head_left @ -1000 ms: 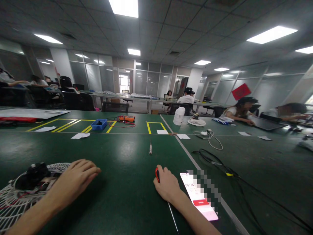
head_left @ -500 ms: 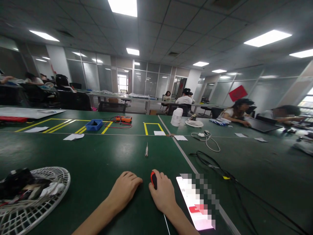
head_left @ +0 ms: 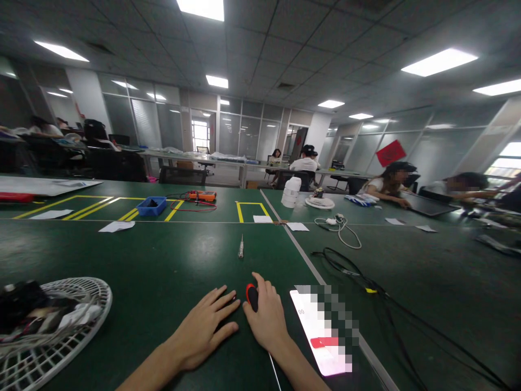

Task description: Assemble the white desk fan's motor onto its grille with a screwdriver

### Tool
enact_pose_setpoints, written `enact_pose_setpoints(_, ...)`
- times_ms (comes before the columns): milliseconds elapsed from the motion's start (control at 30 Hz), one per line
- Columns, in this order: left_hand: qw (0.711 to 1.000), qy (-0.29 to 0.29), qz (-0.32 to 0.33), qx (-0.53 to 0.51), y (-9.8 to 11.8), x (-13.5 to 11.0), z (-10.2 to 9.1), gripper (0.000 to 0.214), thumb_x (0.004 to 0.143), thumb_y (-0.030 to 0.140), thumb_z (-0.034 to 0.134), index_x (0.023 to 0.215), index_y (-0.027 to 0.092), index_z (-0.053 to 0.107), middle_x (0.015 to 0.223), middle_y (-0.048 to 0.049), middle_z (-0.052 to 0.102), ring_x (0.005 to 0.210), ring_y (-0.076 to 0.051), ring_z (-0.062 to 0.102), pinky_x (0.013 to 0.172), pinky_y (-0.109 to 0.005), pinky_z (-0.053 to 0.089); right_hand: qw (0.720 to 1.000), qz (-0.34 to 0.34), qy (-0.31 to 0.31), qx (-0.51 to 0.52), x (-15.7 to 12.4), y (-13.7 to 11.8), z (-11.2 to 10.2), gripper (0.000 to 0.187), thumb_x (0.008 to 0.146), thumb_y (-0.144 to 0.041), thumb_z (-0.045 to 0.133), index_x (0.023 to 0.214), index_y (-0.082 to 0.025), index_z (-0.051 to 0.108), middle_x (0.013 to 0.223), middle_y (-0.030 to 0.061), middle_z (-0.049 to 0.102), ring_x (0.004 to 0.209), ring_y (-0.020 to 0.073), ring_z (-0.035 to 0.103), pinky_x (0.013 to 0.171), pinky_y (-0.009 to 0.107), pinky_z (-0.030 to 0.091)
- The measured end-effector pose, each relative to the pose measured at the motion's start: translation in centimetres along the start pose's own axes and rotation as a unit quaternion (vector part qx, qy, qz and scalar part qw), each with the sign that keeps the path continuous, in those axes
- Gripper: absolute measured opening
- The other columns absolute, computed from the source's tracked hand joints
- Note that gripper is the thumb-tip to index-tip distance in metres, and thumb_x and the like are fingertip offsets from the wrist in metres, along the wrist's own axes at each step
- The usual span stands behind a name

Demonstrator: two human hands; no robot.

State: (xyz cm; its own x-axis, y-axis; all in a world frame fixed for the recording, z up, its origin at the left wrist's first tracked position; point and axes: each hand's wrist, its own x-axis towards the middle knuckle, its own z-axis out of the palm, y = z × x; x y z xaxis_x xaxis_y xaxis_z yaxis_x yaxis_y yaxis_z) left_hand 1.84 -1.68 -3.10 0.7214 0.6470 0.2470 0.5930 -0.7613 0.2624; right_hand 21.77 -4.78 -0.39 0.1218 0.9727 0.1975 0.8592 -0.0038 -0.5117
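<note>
My right hand (head_left: 266,320) lies on the green table (head_left: 171,271) and covers a tool with a red and black handle (head_left: 251,296); its thin metal shaft (head_left: 273,373) sticks out under my wrist. My left hand (head_left: 207,328) rests flat beside it with fingers spread, holding nothing, its fingertips close to the handle. A phone (head_left: 319,334) with a lit screen lies just right of my right hand. A small screwdriver (head_left: 241,247) lies further out on the table.
A white fan grille (head_left: 61,336) with a black motor and wires sits at the near left. Black cables (head_left: 366,282) run across the right side. Further back are a blue bin (head_left: 151,206), an orange meter (head_left: 202,195), paper slips and seated people.
My left hand has left the fan grille and moved right, coming down next to my right hand, and its fingers have spread. My right hand stays on the red-handled tool.
</note>
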Motion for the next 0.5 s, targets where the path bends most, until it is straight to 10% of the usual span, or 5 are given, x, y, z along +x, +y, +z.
enact_pose_setpoints(200, 0.998, 0.003, 0.026, 0.057, -1.4, -3.4, -1.9, 0.06, 0.1, 0.048, 0.049, 0.155, 0.042, 0.027, 0.163, -0.0021, 0.035, 0.15, -0.029, 0.036, 0.119, -0.055, 0.039, 1.0, -0.027, 0.0, 0.005, 0.2, 0.1, -1.2, 0.055, 0.086, -0.019, 0.056, 0.14, -0.03, 0.054, 0.13, 0.0105, 0.058, 0.119, 0.0293, 0.057, 0.097, 0.041, 0.049)
enact_pose_setpoints(367, 0.957, 0.228, -0.043, 0.176, -4.6, -9.8, -7.0, 0.048, 0.098, 0.033, 0.048, 0.146, 0.038, 0.047, 0.154, -0.0002, 0.051, 0.151, -0.03, 0.035, 0.127, -0.063, 0.015, 0.996, -0.088, 0.003, 0.018, 0.3, -0.3, -2.0, 0.031, 0.09, -0.016, 0.053, 0.112, -0.026, 0.071, 0.122, 0.0097, 0.062, 0.119, 0.027, 0.055, 0.098, 0.039, 0.047)
enact_pose_setpoints(500, 0.853, 0.408, -0.203, 0.256, -7.6, -15.5, -11.7, 0.058, 0.096, 0.036, 0.046, 0.152, 0.044, 0.031, 0.167, 0.0067, 0.025, 0.154, -0.035, 0.023, 0.125, -0.063, 0.018, 0.99, -0.139, 0.02, 0.025, 0.3, -0.6, -2.1, 0.026, 0.092, -0.014, 0.052, 0.104, -0.023, 0.073, 0.114, 0.0094, 0.065, 0.114, 0.0265, 0.055, 0.097, 0.041, 0.045)
